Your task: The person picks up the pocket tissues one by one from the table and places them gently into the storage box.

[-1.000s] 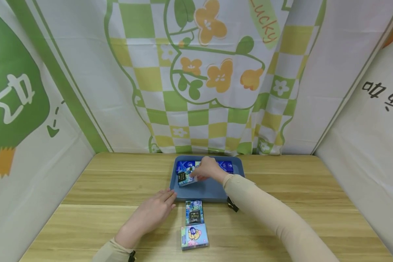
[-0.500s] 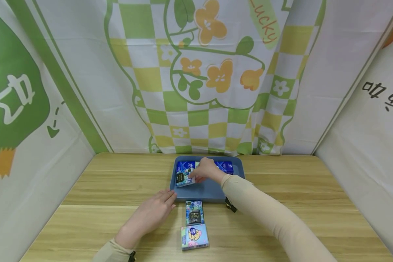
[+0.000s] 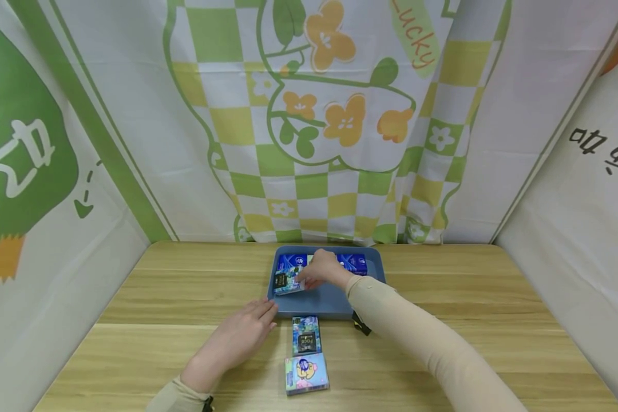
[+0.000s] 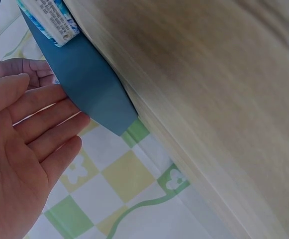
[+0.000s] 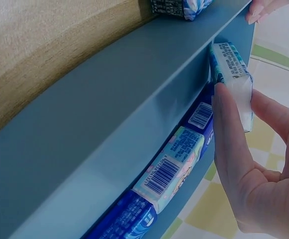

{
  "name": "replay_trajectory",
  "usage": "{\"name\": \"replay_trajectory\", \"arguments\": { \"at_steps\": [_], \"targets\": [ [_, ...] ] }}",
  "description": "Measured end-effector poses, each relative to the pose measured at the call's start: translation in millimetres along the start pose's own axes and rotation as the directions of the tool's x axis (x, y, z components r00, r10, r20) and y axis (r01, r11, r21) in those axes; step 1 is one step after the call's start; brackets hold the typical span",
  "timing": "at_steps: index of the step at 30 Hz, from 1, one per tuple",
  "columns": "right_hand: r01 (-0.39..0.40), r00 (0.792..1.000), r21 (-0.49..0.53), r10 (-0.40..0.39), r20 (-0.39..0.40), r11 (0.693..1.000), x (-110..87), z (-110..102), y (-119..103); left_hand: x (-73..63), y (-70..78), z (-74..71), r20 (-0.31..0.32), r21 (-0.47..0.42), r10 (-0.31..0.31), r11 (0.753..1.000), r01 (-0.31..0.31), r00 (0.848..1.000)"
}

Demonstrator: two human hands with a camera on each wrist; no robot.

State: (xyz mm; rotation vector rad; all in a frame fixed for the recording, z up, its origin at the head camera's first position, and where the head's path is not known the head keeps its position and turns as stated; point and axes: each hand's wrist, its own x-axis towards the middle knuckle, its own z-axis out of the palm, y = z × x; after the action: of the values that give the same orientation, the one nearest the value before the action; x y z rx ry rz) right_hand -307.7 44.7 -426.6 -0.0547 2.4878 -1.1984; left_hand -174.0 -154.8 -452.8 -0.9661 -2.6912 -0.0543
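My right hand (image 3: 325, 269) pinches a blue-green patterned tissue pack (image 3: 286, 280) with a black label, thumb and fingers on its sides in the right wrist view. The pack is at the left inside a blue-grey tray (image 3: 335, 303), in front of a row of packs. Along the tray's back lie a dark blue tissue pack (image 3: 290, 261) at left, another dark blue pack (image 3: 355, 263) at right, and a pale cartoon pack (image 5: 166, 167) between them, largely hidden by the hand in the head view. With fingers extended, my left hand (image 3: 242, 332) touches the tray's near left corner.
Before the tray, a second blue-green tissue pack (image 3: 306, 335) with a black label lies on the wooden table (image 3: 443, 355). A light blue and pink cartoon pack (image 3: 306, 373) lies nearer, end to end with it. A patterned curtain (image 3: 309, 189) hangs behind the table.
The right hand has shifted slightly left with the pinched tissue pack, uncovering more of the dark blue packs behind. The left hand has stayed at the tray's corner.
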Motion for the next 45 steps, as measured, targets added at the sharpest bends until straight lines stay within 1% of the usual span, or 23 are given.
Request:
{"name": "replay_trajectory", "arguments": {
  "at_steps": [5,14,19,28,36,45],
  "targets": [
    [-0.008,1.0,0.011,0.008,0.003,1.0,2.5,1.7,0.7,-0.3,0.2,-0.1,0.002,-0.004,-0.001,1.0,0.001,1.0],
    [-0.027,1.0,0.04,0.027,0.004,0.999,8.3,4.5,1.5,-0.1,0.8,-0.4,0.026,-0.022,-0.03,0.999,0.03,0.999],
    [-0.034,0.999,0.039,0.034,0.005,0.999,9.4,4.9,2.6,-0.1,0.5,-0.2,0.028,-0.019,-0.029,0.999,0.029,0.999],
    [-0.055,0.998,0.016,0.055,0.028,0.998,4.6,4.7,0.1,0.1,0.6,0.0,0.025,-0.02,-0.03,0.999,0.03,0.999],
    [-0.084,0.995,0.037,0.082,0.052,0.996,1.2,6.1,-0.2,0.4,0.6,-0.1,0.035,-0.028,-0.03,0.999,0.031,0.999],
    [-0.116,0.992,0.05,0.112,0.064,0.992,-4.1,4.6,-1.5,0.0,0.5,0.6,0.019,-0.014,-0.021,1.0,0.022,1.0]
  ]
}}
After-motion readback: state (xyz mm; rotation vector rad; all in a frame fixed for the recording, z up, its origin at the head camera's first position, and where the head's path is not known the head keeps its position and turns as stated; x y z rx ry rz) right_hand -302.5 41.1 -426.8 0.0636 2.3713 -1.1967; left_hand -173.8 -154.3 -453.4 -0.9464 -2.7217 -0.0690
